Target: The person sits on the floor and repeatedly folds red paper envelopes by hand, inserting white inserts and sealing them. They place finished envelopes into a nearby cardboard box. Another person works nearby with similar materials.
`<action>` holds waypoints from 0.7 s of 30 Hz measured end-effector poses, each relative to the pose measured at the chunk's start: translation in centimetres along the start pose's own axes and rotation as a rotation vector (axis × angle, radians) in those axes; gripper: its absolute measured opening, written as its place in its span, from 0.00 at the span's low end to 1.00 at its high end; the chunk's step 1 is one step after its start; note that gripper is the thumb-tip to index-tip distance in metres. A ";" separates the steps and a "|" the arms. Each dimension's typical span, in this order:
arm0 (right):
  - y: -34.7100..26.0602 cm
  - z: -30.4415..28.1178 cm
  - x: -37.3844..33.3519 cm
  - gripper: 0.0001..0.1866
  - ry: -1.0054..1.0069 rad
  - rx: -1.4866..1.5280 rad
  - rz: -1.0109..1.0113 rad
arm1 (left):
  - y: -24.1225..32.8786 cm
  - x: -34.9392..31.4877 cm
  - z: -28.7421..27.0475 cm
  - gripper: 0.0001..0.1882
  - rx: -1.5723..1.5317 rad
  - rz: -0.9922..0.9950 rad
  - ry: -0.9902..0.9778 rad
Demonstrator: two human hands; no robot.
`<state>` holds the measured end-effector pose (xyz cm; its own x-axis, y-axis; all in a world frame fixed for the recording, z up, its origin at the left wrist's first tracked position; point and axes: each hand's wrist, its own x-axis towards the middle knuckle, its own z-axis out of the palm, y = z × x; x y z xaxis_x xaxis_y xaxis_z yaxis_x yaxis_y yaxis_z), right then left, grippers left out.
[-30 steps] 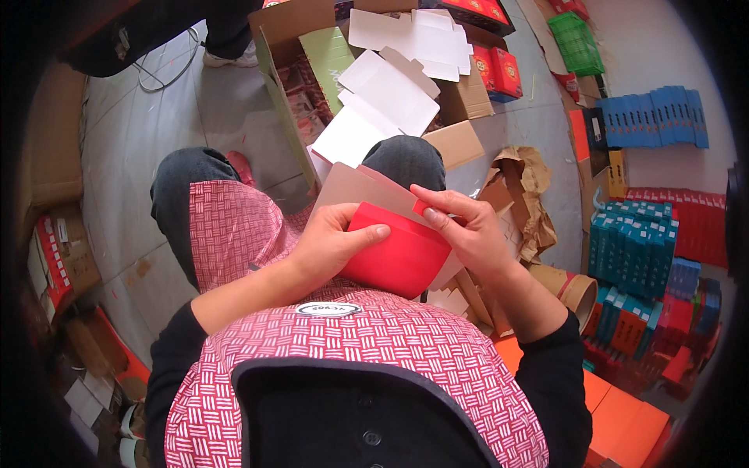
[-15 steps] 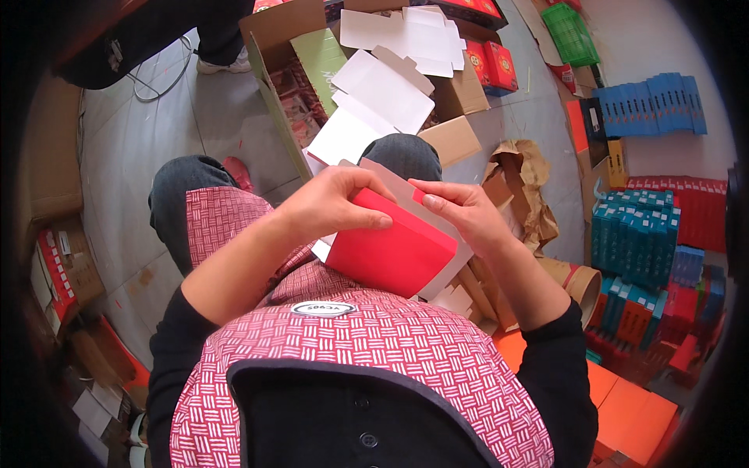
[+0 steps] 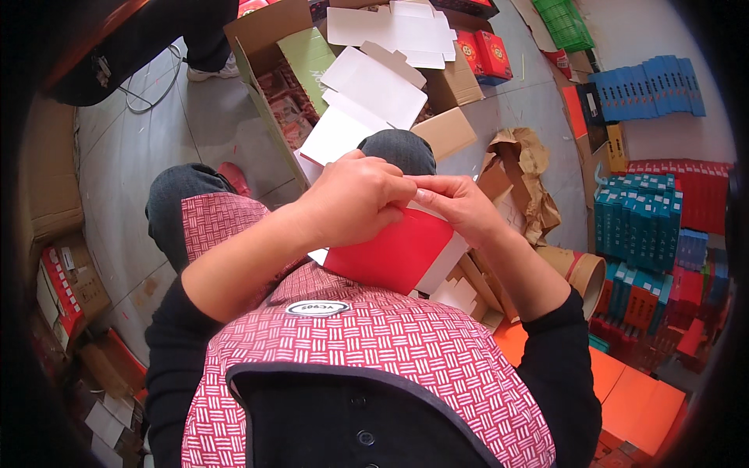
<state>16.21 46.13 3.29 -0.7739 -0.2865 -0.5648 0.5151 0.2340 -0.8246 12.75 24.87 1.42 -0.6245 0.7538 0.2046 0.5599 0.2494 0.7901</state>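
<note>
A red folding carton (image 3: pixel 382 257) with white or pale panels rests against my apron over my lap. My left hand (image 3: pixel 355 199) is closed at its far edge, the fingers curled and pinched together. Right beside it, my right hand (image 3: pixel 460 204) pinches the far right corner of the carton with thumb and forefinger. The two hands' fingertips meet there, and they hide the part of the carton between them. A pale panel (image 3: pixel 443 265) sticks out along the carton's right side.
Beyond my knees stands a large open cardboard box (image 3: pixel 269 93) with white unfolded cartons (image 3: pixel 374 86) lying across it. Crumpled brown paper (image 3: pixel 527 187) is to the right. Stacked teal boxes (image 3: pixel 636 222) and orange boxes (image 3: pixel 636 405) stand farther right. Another person's leg (image 3: pixel 207 39) shows far left.
My left hand has moved from the carton's left part to its far edge, meeting my right hand. The carton's red face lies flatter, and its raised pale panel at the far side is now covered.
</note>
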 end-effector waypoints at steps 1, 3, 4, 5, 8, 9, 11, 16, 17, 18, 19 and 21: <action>0.0 0.0 0.0 0.16 -0.001 -0.003 -0.002 | 0.0 -0.1 0.4 0.07 0.024 0.031 0.051; 0.2 0.0 0.1 0.16 0.006 0.006 -0.014 | -0.1 -0.4 1.4 0.07 0.071 0.094 0.152; 0.3 0.0 0.1 0.16 0.009 0.010 -0.020 | -0.2 -0.4 1.6 0.08 0.071 0.108 0.176; 0.2 0.0 0.1 0.16 0.005 0.021 -0.013 | -0.3 -0.6 1.7 0.09 0.071 0.121 0.198; 0.2 -0.1 0.1 0.16 0.011 0.027 -0.012 | 0.1 -1.3 1.4 0.12 -0.132 -0.127 0.236; 0.6 -0.3 0.2 0.16 0.028 0.012 -0.027 | 0.1 -1.6 1.1 0.14 -0.234 -0.256 0.243; 0.8 -0.5 0.3 0.16 0.038 0.035 -0.024 | -0.7 -2.7 1.2 0.16 -0.568 -0.449 0.216; 0.3 -0.1 0.5 0.15 -0.005 0.124 0.030 | -2.1 -3.4 3.3 0.12 -1.186 -0.749 0.166; 0.2 0.2 0.4 0.15 0.003 0.008 -0.022 | -2.1 -3.2 3.8 0.11 -1.208 -0.756 0.172; 0.1 0.7 0.3 0.15 0.010 -0.107 -0.076 | -2.2 -3.1 4.1 0.14 -1.213 -0.772 0.183; 0.1 1.3 0.1 0.15 0.018 -0.221 -0.130 | -2.1 -3.3 4.4 0.16 -1.202 -0.745 0.217; 0.1 2.0 0.0 0.15 0.090 -0.420 -0.243 | -1.9 -3.9 5.1 0.20 -1.174 -0.691 0.275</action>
<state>17.01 44.28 3.12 -0.8915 -0.3021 -0.3377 0.1372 0.5303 -0.8367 16.87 24.59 -3.83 -0.7471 0.5116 -0.4244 -0.5971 -0.2358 0.7667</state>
